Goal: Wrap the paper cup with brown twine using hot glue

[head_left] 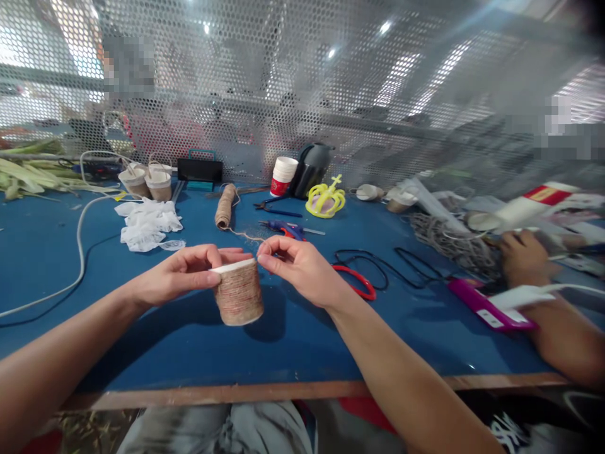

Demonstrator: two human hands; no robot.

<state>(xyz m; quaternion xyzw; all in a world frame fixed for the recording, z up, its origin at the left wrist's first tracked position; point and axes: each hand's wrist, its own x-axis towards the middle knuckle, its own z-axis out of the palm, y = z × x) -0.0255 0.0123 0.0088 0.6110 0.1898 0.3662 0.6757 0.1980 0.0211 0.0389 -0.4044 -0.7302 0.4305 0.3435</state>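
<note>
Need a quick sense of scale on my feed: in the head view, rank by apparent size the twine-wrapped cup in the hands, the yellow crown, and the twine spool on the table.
1. Twine-wrapped cup, largest, though it is nearest the camera.
2. Yellow crown.
3. Twine spool, narrower than the crown; the two are close, so that order is unsure.

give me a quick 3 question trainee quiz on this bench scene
1. What does the left hand hold?
2. True or false: the twine spool lies on the blue table.
3. The right hand pinches: A) scissors B) twine C) the yellow crown

Key: 1. a twine-wrapped cup, gripped at its rim. 2. True. 3. B, the twine running back to the spool.
</note>
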